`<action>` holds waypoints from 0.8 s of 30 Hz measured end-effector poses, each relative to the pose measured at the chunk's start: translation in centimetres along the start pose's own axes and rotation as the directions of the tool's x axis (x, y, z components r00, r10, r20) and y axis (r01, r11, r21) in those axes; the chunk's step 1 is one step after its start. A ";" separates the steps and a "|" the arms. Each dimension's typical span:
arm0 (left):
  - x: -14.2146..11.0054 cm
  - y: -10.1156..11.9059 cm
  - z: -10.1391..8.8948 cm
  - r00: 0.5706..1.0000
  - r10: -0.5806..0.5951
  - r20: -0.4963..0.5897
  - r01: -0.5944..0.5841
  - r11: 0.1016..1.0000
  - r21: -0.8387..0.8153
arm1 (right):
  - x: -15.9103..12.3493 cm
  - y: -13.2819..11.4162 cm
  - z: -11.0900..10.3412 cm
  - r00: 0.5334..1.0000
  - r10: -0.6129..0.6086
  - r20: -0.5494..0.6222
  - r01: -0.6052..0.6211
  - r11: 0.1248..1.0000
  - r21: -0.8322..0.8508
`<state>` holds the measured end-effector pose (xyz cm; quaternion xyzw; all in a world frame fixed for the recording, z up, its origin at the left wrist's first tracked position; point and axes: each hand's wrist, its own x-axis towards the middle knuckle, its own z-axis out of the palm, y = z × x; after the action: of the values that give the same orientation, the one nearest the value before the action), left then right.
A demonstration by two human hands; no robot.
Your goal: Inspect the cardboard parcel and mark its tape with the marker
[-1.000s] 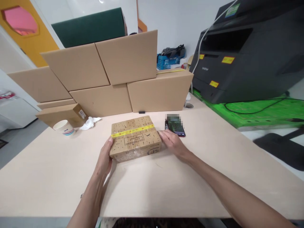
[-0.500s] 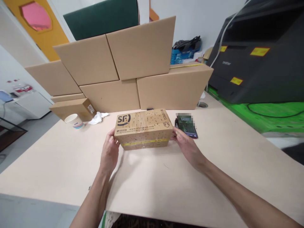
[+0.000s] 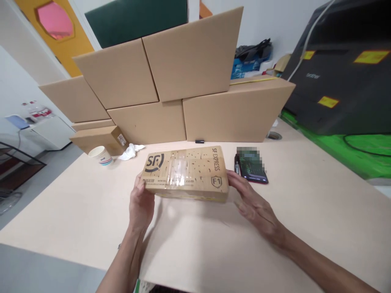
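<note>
A small cardboard parcel (image 3: 185, 173) printed "SF EXPRESS" and sealed with clear tape is held a little above the pale table (image 3: 91, 211). My left hand (image 3: 141, 205) grips its left end, thumb on the upper edge. My right hand (image 3: 255, 205) grips its right end from below and the side. The printed face is turned up toward me; a strip of yellow tape shows along its lower front edge.
A phone (image 3: 252, 170) and a dark pen (image 3: 236, 165) lie just right of the parcel. A paper cup (image 3: 100, 155), crumpled tissue (image 3: 130, 151) and a flat box (image 3: 98, 139) sit at the left. Stacked cartons (image 3: 183, 93) wall the back. A black printer (image 3: 345, 81) stands at the right.
Both hands have lifted the parcel off the table and turned it over toward me, so the yellow-taped face went under and the SF-printed face came up.
</note>
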<state>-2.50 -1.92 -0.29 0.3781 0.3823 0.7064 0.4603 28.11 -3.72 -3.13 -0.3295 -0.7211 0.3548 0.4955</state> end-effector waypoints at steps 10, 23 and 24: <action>-1.0 -0.6 0.0 0.989 0.071 0.126 -0.089 0.985 0.150 | 0.7 3.4 1.3 0.905 0.425 -0.033 -0.350 0.785 0.512; -0.1 -1.8 0.2 0.991 -0.133 -0.016 0.133 0.966 0.220 | 0.7 3.9 1.5 0.872 0.489 0.008 -0.420 0.740 0.525; -0.1 -1.9 0.1 0.994 -0.111 0.014 0.105 0.972 0.208 | 0.8 3.9 1.4 0.877 0.481 -0.007 -0.402 0.740 0.539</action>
<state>-1.69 -1.48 -1.91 0.4116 0.4678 0.6318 0.4611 27.00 -1.22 -6.34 -0.3693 -0.4600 0.6189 0.5186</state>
